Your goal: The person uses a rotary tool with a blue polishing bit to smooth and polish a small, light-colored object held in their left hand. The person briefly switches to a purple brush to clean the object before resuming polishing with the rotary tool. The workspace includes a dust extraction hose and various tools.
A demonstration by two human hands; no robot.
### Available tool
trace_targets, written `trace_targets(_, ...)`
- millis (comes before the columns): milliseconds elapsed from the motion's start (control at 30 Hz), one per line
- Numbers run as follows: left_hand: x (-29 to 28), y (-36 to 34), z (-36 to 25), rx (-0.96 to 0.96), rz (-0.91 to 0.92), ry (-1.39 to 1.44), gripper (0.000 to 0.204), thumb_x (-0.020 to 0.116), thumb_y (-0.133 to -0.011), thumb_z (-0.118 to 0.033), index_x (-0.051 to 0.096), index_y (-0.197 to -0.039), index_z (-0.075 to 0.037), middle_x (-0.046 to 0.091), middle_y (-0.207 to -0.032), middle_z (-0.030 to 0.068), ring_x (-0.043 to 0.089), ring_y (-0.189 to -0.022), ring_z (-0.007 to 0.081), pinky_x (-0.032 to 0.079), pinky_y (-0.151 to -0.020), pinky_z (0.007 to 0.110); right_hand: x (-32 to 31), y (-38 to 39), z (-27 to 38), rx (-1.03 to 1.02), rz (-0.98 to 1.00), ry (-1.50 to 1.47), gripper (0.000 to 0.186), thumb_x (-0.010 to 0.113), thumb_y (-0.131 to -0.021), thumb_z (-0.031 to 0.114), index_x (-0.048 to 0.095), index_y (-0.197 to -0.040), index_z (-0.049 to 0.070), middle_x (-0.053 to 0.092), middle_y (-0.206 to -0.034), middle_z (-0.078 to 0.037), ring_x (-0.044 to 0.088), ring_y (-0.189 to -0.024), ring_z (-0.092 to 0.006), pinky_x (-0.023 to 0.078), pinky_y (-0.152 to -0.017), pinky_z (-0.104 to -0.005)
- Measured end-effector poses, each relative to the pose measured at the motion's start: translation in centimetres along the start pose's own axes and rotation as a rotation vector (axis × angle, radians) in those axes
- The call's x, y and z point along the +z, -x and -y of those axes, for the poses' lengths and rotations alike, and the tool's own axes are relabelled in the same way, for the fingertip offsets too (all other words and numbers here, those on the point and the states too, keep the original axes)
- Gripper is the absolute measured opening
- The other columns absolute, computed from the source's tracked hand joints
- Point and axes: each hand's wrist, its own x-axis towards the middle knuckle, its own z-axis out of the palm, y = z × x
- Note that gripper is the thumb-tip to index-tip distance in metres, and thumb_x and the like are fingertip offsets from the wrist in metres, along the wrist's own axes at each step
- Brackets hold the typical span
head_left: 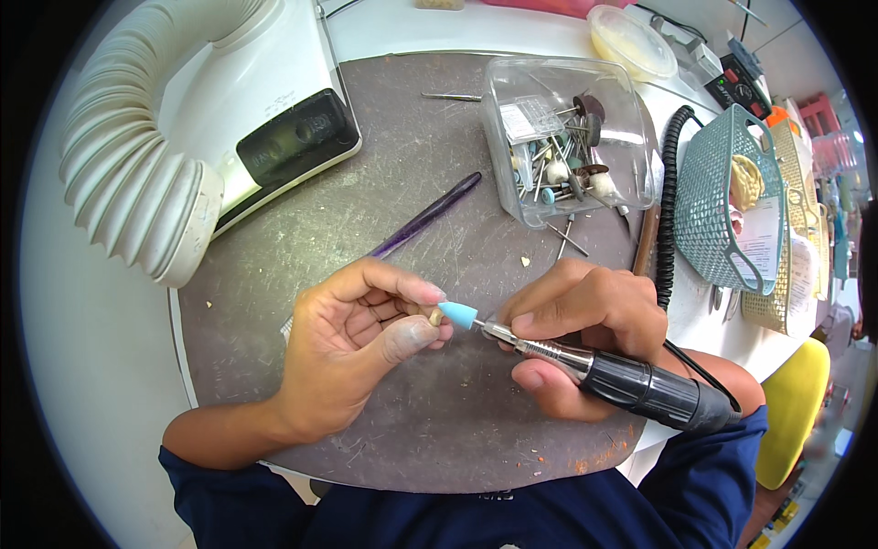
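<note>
Between the thumb and fingertips of my left hand (343, 357) is a small cream-coloured piece that looks like a dental crown (435, 317). White dust coats that thumb and fingertip. My right hand (594, 316) grips a black and silver rotary handpiece (640, 384), its nose pointing left. A light-blue cone-shaped polishing tip (458, 315) sits in the handpiece, its point at the crown; whether they touch I cannot tell. Beyond my left hand lies a brush with a dark purple handle (439, 210), its near end hidden behind the fingers.
A clear plastic box (512, 197) of rotary burs and discs stands at the far right of the grey work mat (320, 201). Loose burs (569, 238) lie beside it. At left is a ribbed white hose (128, 174) with a white machine (256, 73). Baskets (722, 210) stand right, beside a coiled black cord (671, 192).
</note>
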Motion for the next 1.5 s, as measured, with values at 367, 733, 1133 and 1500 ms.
trace_targets(367, 0.2, 0.1, -0.2, -0.016, -0.01, -0.023, 0.017, 0.065, -0.089, 0.001, 0.055, -0.102, -0.001, 0.063, -0.096, 0.0124, 0.062, -0.085, 0.0152, 0.051, -0.077, 0.029, -0.1, -0.4, 0.4, -0.013, 0.063, 0.038, 0.027, 0.078, -0.075, 0.001, 0.062, -0.095, -0.004, 0.067, -0.078, -0.018, 0.069, -0.065, -0.0243, 0.054, -0.054, -0.0281)
trace_targets(733, 0.2, -0.1, -0.3, -0.01, -0.013, -0.026, 0.018, 0.066, -0.09, -0.004, 0.054, -0.103, -0.003, 0.062, -0.096, 0.0108, 0.061, -0.085, 0.0145, 0.051, -0.077, 0.029, 0.0, -0.4, 0.5, -0.043, 0.023, 0.083, 0.026, 0.08, -0.074, 0.004, 0.063, -0.091, -0.005, 0.068, -0.079, -0.018, 0.069, -0.065, -0.0229, 0.053, -0.053, -0.0273)
trace_targets(1133, -0.1, 0.0, -0.1, -0.051, -0.013, 0.016, 0.017, 0.07, -0.087, -0.003, 0.063, -0.102, 0.0, 0.064, -0.096, 0.0118, 0.064, -0.083, 0.0174, 0.053, -0.072, 0.031, 0.0, -0.2, 0.2, -0.022, -0.006, 0.085, 0.031, 0.08, -0.074, 0.005, 0.061, -0.097, -0.003, 0.067, -0.08, -0.016, 0.068, -0.065, -0.0204, 0.053, -0.055, -0.0271)
trace_targets(1500, 0.2, -0.1, -0.6, -0.102, -0.027, 0.03, 0.013, 0.064, -0.088, 0.006, 0.062, -0.1, 0.003, 0.064, -0.094, 0.0119, 0.064, -0.081, 0.0164, 0.052, -0.073, 0.029, 0.7, -0.3, 0.6, 0.028, -0.067, 0.107, 0.024, 0.08, -0.069, 0.004, 0.066, -0.088, 0.002, 0.066, -0.079, -0.009, 0.066, -0.063, -0.022, 0.05, -0.053, -0.0285)
